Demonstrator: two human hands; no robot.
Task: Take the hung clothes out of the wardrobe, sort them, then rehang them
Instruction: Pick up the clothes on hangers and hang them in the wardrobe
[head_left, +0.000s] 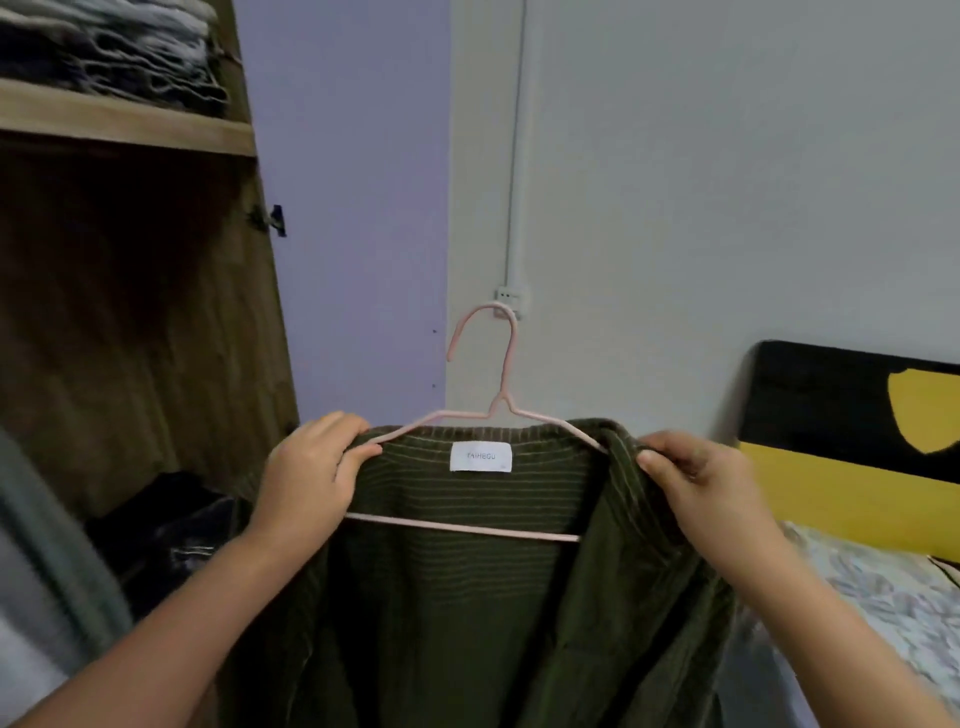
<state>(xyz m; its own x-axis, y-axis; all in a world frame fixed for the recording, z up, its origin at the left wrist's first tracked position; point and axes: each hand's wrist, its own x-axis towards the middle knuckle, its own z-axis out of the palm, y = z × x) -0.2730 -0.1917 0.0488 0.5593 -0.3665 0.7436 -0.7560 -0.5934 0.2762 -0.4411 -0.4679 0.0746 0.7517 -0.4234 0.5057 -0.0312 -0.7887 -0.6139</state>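
You hold a dark green corduroy shirt (467, 597) up in front of you, near the centre of view, already out of the wardrobe (135, 322) that stands open at 9 o'clock. Your left hand (306, 478) pinches the collar at the shoulder, thumb curled over the cloth where the pink wire hanger (498, 415) enters it. Your right hand (701, 478) grips the other shoulder, fingers closed round a fold of collar.

The step looks like seating the shirt squarely on the hanger. Keep both shoulders level, draw the collar up so each arm of the hanger sits inside a shoulder seam, and leave the hook free at 12 o'clock for the rail.

The fabric is ribbed, soft and fairly heavy; it sags in long folds below the hanger's lower bar, so it may slide if one side drops. The hanger is thin, smooth and coated, giving little grip. A white label (480, 457) sits at the neck, its lettering too blurred to read surely.

Folded clothes (114, 47) are stacked on the upper shelf at 10 o'clock; a bed with patterned cover (872, 597) lies at 4 o'clock.
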